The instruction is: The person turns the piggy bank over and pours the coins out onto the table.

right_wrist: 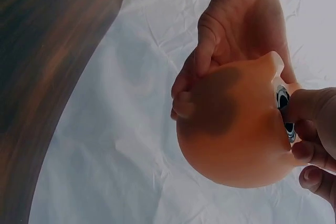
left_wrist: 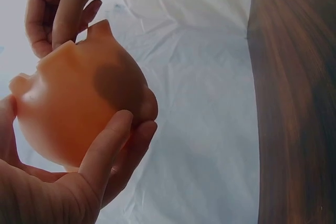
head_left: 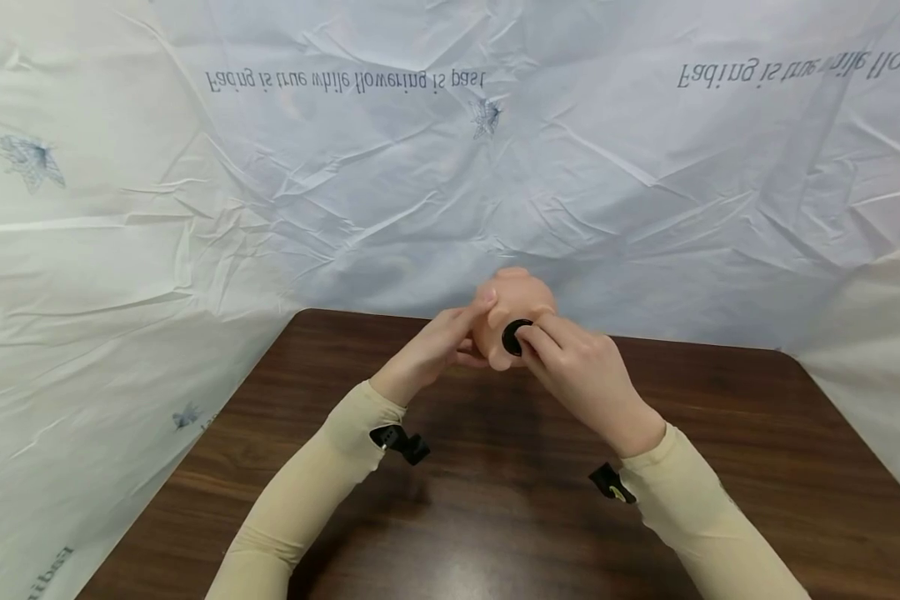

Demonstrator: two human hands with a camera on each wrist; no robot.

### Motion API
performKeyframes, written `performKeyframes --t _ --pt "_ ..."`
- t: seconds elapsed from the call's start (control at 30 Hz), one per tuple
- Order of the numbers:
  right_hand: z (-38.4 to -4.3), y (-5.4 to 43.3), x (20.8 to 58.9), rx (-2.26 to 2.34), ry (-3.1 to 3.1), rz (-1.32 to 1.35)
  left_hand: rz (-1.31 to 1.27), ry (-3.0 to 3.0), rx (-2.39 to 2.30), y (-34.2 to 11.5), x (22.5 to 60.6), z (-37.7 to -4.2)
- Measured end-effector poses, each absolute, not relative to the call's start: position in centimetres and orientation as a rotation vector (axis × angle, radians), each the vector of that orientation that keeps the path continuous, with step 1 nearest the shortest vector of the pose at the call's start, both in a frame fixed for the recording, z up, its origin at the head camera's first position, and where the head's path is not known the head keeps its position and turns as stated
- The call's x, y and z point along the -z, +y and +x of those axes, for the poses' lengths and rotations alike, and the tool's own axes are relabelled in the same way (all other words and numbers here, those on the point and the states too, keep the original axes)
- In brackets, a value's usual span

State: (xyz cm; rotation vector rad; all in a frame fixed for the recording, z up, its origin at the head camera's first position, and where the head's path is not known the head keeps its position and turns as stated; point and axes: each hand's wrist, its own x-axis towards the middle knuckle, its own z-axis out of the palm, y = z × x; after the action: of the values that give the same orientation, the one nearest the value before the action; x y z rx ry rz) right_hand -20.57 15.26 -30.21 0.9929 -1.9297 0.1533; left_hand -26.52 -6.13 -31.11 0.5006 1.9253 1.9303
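A peach-coloured piggy bank [head_left: 525,292] is held up above the far part of the table, its underside with stubby feet turned toward me. My left hand [head_left: 435,343] grips its left side, thumb on the near face and fingers curled beneath. Set into the underside is a round black plug [head_left: 511,339]. Fingertips of my right hand [head_left: 588,375] pinch at this plug. In the right wrist view the thumb presses into the black plug [right_wrist: 283,98], with the other fingers curled close by. The left wrist view shows the body of the piggy bank [left_wrist: 63,114] cradled in the left palm.
Beneath the hands spreads a dark brown wood-grain table [head_left: 495,517]. White sheeting [head_left: 390,183] with printed words and butterflies hangs behind the table and along both sides. Black straps with small devices [head_left: 401,442] sit at both wrists.
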Motion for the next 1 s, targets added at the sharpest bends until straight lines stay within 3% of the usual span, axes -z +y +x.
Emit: performKeyframes --t 0.57,1.0 --pt "-20.8 16.1 28.5 -0.040 -1.911 1.252 0.544 1.948 -1.905 -6.5 31.0 -26.1" --pt "-20.0 15.9 27.2 0.234 -1.979 1.269 0.522 1.939 -1.873 -7.1 30.7 -26.0"
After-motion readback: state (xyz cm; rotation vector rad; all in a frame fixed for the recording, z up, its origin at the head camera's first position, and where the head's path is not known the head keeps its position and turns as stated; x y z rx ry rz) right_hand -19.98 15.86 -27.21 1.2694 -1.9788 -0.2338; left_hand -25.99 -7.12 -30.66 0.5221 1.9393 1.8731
